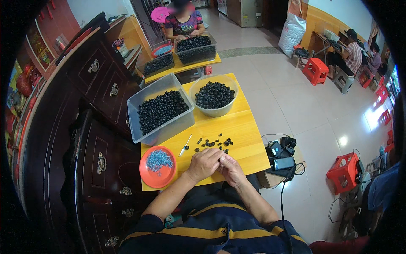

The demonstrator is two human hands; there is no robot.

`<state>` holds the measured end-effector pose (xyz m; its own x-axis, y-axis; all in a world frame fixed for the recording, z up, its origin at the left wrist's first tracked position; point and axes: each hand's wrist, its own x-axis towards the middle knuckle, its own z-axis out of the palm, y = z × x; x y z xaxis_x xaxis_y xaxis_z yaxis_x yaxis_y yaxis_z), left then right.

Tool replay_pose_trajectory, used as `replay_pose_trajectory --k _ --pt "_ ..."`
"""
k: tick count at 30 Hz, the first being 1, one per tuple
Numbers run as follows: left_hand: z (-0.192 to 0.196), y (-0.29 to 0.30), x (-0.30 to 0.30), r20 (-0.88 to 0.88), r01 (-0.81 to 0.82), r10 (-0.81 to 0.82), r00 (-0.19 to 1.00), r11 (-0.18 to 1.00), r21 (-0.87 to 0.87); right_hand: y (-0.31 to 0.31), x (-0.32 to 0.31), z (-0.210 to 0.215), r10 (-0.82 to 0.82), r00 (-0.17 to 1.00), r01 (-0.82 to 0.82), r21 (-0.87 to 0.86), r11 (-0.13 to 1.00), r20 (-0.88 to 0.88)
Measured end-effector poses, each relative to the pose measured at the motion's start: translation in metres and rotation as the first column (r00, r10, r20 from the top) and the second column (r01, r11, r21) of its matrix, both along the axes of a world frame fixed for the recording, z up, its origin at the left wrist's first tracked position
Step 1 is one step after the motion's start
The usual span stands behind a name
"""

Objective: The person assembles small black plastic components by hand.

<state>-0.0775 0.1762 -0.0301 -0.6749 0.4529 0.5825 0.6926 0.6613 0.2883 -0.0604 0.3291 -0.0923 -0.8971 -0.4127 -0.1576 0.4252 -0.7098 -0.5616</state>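
Observation:
My left hand (204, 163) and my right hand (231, 168) meet over the near edge of the yellow table (248, 142). Their fingers are closed against each other, and whatever they hold is hidden or too small to make out. Just beyond the fingertips lie several loose small black parts (210, 144), some of them ring-like. A thin white-handled tool (184, 146) rests to their left. Left of my left hand, an orange-red plate (157, 182) bears a heap of small blue-grey pieces (159, 161).
A clear rectangular bin (165, 130) and a round clear tub (215, 112), both full of black parts, stand at the table's far side. Dark wooden drawers (101, 139) border the left. Black adapters and cables (283, 163) sit at right. Another person works beyond, behind more bins (196, 55).

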Motion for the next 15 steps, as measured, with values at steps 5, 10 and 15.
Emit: replay_pose_trajectory --k 5,10,15 --pt "-0.004 -0.005 0.001 0.010 -0.001 0.001 1.000 1.000 0.006 -0.008 -0.001 -0.007 -0.044 0.997 0.048 0.063 0.997 -0.065" --pt "-0.006 -0.008 0.001 0.009 -0.010 0.010 1.000 1.000 0.029 -0.014 -0.003 -0.011 -0.096 0.990 0.107 0.111 0.988 -0.102" --pt "0.007 -0.011 0.004 0.116 0.054 -0.063 0.991 0.995 0.080 -0.005 -0.002 0.006 -0.075 0.990 0.094 0.158 0.983 -0.120"
